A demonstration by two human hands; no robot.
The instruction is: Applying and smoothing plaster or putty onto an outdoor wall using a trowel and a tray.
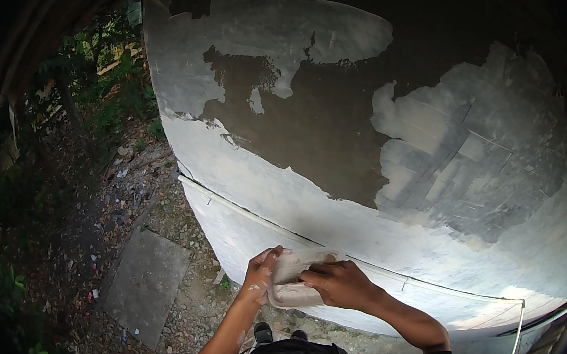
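Note:
My left hand grips the left edge of a flat rectangular tray-like board smeared with pale putty, held close to the wall. My right hand lies over the board's right side with its fingers closed; what it holds is hidden. Both hands sit just below a thin white pipe that runs along a curved wall. The wall carries pale grey putty patches around a large dark bare area.
A flat concrete slab lies on stony, littered ground at the lower left. Green plants grow at the far left. A thin white cable drops down the wall at the right. My dark shoes show below the hands.

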